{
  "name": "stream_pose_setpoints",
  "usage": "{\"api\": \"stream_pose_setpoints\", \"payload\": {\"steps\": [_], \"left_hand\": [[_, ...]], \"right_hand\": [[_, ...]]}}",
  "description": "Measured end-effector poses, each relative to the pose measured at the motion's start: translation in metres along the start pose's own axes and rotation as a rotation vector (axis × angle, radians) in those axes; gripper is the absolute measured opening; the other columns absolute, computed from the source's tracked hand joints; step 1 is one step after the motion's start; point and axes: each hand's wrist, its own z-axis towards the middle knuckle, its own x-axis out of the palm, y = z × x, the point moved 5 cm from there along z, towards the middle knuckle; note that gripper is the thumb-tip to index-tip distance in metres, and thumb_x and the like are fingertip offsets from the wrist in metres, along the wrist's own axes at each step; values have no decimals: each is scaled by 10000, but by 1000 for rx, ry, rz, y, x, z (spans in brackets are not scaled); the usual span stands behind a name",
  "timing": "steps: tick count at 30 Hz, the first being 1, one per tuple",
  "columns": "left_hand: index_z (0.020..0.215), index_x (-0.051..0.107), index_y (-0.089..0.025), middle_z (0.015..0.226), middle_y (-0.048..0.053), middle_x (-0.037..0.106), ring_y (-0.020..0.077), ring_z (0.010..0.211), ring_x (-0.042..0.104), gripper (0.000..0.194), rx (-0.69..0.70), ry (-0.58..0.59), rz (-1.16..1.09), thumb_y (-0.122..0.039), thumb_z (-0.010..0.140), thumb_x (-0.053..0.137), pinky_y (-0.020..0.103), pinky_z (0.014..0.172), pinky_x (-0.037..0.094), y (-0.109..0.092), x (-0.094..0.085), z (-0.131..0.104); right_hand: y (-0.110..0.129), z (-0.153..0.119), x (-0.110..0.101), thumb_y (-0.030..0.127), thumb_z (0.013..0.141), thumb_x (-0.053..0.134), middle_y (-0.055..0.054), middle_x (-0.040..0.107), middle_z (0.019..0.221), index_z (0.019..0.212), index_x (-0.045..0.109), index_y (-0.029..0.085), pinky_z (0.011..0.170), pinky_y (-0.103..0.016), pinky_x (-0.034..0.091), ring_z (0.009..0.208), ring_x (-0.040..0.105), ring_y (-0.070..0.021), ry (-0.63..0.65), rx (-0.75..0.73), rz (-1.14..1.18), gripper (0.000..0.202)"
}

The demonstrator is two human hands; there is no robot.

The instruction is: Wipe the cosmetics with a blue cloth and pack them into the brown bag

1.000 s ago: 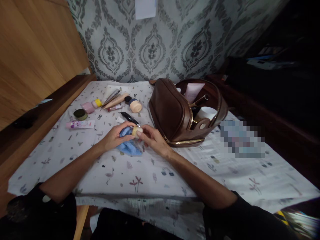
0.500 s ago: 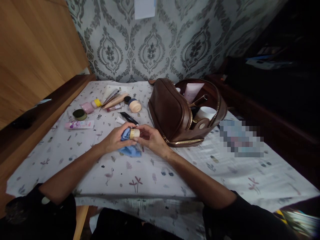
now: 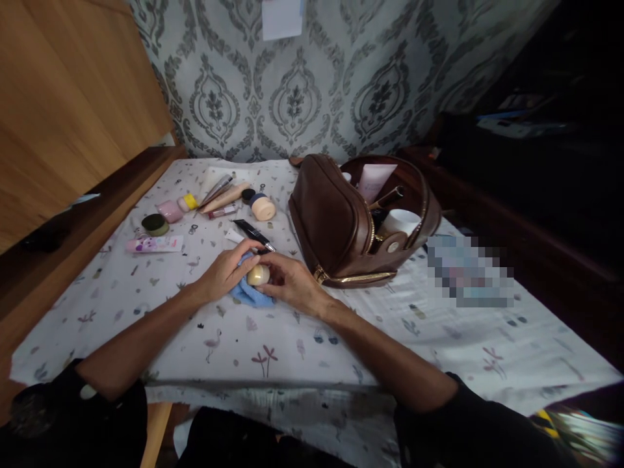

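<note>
A small cream jar [image 3: 258, 275] with a pale yellow body is gripped at its right side by the closed fingers of my right hand [image 3: 298, 283]. My left hand [image 3: 223, 273] is closed around a blue cloth [image 3: 252, 296], which presses against the jar's left side. Part of the cloth hangs below the jar, onto or just above the table. Just beyond my fingers lie a black tube [image 3: 251, 232] and a white tube [image 3: 234, 234]. My left fingertips hide part of the cloth.
A brown leather cosmetic bag [image 3: 331, 227] stands open on the right, holding a pink tube [image 3: 376, 181] and a white container [image 3: 400, 221]. Several tubes and jars, including a dark-lidded jar [image 3: 155, 224] and a beige jar [image 3: 263, 208], lie at the back left of the patterned cloth [image 3: 302, 351].
The jar has turned and shifted slightly down and left between my hands. The blue cloth is bunched differently beneath it.
</note>
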Motion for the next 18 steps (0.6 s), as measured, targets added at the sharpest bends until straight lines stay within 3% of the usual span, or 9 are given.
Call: {"api": "stream_pose_setpoints", "payload": {"steps": [6,12,18], "left_hand": [[1223,553,-188,1034,53,713,206,956,667,363,-28,-45,-56,-452,995,456,321,872,512,-4,-2,-1],[1160,587,-176,1044,59,695,204,973,644,372,-66,-109,-151,-483,991,460,305,864,507,-8,-5,1],[1145,604,-191,976,29,677,176,903,640,339,-38,-141,-123,-464,999,466,279,824,511,-36,-9,12]], "right_hand": [[4,-2,-1,184,759,758,-66,641,1075,1156,654,177,825,-329,502,896,596,-179,-43,-86,-81,411],[10,-4,-6,205,787,713,-76,625,1099,1150,626,184,846,-319,518,988,618,-196,-151,-142,4,373],[35,-18,-25,196,783,696,-47,668,1072,1111,606,193,820,-293,511,943,638,-178,-190,-178,-28,340]]}}
